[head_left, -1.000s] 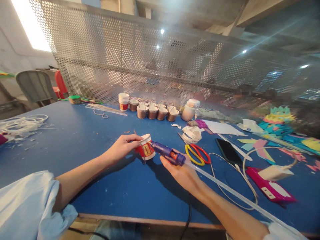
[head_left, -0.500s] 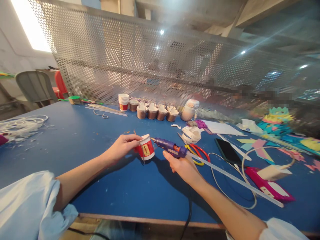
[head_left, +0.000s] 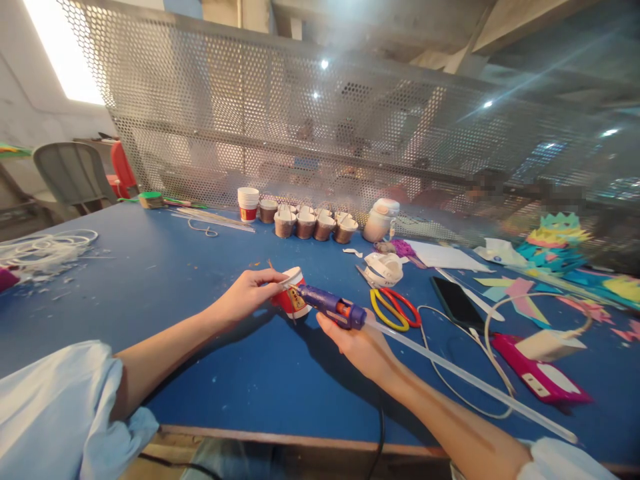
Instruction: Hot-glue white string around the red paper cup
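My left hand is closed round a small red and white paper cup tilted on the blue table. My right hand grips a purple glue gun with an orange trigger. Its nozzle touches the cup's rim. A long clear glue stick sticks out of the gun's back toward the lower right. The gun's black cord drops over the table's front edge.
Red and yellow scissors lie just right of the gun, beside a black phone, a white cable and a pink case. A row of small cups stands along the perforated metal screen. Coloured paper scraps lie at the right.
My right hand swung the glue gun away from the cup to the right, then brought the nozzle back onto the cup's rim. My left hand has kept hold of the cup.
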The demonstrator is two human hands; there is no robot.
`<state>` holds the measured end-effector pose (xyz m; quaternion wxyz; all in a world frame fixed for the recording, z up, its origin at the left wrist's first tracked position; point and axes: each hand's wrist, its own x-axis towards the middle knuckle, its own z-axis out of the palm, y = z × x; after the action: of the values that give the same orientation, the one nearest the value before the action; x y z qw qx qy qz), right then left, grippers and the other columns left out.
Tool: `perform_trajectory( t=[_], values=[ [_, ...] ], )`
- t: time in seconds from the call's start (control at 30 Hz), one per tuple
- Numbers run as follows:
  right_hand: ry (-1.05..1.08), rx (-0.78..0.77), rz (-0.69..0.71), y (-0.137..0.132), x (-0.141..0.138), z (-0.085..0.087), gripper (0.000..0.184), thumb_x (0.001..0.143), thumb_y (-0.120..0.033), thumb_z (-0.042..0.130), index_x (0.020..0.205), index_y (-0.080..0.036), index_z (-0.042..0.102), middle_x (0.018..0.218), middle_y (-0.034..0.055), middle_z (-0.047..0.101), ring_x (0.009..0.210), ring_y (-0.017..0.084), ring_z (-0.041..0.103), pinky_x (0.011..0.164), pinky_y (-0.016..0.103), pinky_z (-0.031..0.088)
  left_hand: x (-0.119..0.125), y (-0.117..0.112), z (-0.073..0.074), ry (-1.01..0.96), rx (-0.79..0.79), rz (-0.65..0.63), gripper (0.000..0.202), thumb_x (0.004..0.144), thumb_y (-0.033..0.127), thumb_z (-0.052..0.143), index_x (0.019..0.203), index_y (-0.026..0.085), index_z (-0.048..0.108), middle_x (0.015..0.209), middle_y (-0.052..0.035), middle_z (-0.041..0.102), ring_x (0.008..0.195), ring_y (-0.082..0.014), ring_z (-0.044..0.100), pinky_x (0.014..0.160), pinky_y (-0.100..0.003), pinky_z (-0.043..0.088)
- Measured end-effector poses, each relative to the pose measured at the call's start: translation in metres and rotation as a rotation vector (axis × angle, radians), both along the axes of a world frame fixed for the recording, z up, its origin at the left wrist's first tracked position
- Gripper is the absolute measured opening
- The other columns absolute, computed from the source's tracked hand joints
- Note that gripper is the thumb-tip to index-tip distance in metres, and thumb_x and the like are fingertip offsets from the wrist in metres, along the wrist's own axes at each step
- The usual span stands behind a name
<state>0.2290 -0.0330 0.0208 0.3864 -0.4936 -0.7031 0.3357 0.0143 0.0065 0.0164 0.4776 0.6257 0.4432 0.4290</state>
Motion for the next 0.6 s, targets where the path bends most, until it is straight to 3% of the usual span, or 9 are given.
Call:
perform_trajectory(
  t=[0.17,0.37,0.6],
  values=[
    [0.01,-0.008,0.003,0.001,0.0,-0.002,0.027,0.079,-0.043,0.058,0.067,-0.02,0.052,0.048,-0.0057,0.042,0.045,0.009,0.037,0.044,0.023,0.033,0.001,-0.001,0.002,-0.007,-0.012,0.0,0.033,0.074,0.033,0.059,0.096,0.012,0.073,0.087,-0.0067,0.07,0.074,-0.0183,0.06,0.072,-0.03,0.047],
    [-0.029,0.002,-0.024,0.003,0.004,0.005,0.032,0.079,-0.043,0.055,0.056,-0.021,0.048,0.043,-0.0053,0.041,0.042,0.01,0.041,0.044,0.024,0.034,0.0,0.0,0.003,-0.039,-0.032,0.024,0.029,0.071,0.031,0.06,0.089,0.012,0.073,0.08,-0.0056,0.068,0.069,-0.0168,0.057,0.069,-0.03,0.046],
    [-0.027,-0.106,-0.058,0.015,0.011,-0.002,0.039,0.08,-0.049,0.055,0.055,-0.02,0.046,0.039,-0.0056,0.042,0.036,0.009,0.042,0.04,0.022,0.035,-0.001,0.0,0.006,-0.051,-0.018,0.039,0.022,0.068,0.026,0.059,0.079,0.013,0.073,0.07,-0.0034,0.064,0.065,-0.0153,0.054,0.066,-0.029,0.045]
  ],
)
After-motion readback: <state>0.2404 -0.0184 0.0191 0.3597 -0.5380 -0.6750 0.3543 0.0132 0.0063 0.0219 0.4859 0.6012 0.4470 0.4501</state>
